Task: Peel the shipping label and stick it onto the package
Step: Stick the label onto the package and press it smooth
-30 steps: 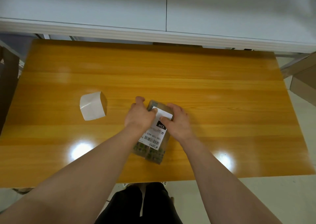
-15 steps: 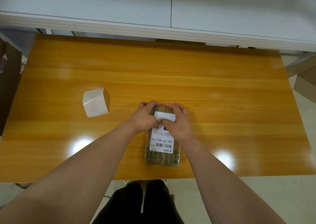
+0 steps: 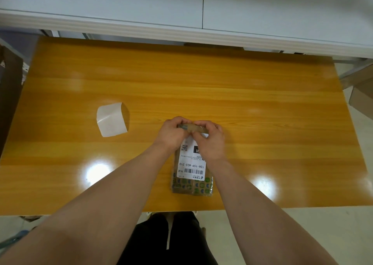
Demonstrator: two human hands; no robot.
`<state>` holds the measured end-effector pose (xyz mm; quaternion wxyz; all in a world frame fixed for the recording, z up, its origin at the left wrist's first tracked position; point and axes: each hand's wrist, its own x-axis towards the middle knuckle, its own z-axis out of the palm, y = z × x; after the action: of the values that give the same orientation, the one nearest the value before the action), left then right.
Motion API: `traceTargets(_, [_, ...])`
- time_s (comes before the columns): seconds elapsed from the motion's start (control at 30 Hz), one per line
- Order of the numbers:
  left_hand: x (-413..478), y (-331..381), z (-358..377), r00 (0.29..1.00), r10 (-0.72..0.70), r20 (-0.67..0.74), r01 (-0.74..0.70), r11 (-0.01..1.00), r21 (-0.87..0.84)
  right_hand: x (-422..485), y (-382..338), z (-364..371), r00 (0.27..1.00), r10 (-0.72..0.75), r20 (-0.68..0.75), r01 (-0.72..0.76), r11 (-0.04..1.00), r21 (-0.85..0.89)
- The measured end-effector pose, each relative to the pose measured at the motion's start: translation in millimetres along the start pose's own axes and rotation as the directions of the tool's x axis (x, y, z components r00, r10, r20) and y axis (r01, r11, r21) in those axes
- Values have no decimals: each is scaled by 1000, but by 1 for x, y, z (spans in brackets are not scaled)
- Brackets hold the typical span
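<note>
The left hand (image 3: 173,136) and right hand (image 3: 211,143) curl over the far end of the brown parcel (image 3: 191,188), pinching it, by the near edge of the table (image 3: 262,103). The shipping label (image 3: 191,166) lies on top; uneven pressing could crease its hidden far end. The backing sheet (image 3: 112,120) lies well left.

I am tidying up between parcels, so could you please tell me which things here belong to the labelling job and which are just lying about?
Part of the job: package, label stuck on it, left hand and right hand gripping the package's far end.
Lying about: white backing sheet on the table, cardboard box off its right side.
</note>
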<state>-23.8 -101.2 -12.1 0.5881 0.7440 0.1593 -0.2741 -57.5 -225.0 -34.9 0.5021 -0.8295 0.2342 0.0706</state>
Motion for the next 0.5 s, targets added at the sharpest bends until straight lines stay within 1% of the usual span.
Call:
traceTargets(0.13, [4, 2, -1, 998, -63, -24, 60, 994, -96, 1, 1, 3, 999, -1, -36, 0, 1000, -7])
traceTargets(0.23, [2, 1, -1, 998, -65, -21, 63, 993, -99, 1, -1, 5, 999, 5, -52, -4, 1000, 14])
traceTargets(0.33, [-1, 0, -2, 1000, -22, -3, 22, 1000, -17, 5, -2, 3, 1000, 22, 17, -23, 998, 54])
traceTargets(0.4, [-3, 2, -5, 999, 12, 47, -16, 996, 86, 7, -2, -4, 995, 60, 79, -69, 991, 111])
traceTargets(0.5, [-6, 5, -14, 992, 19, 128, -50, 968, 247, 5, -4, -23, 990, 87, 111, -105, 981, 163])
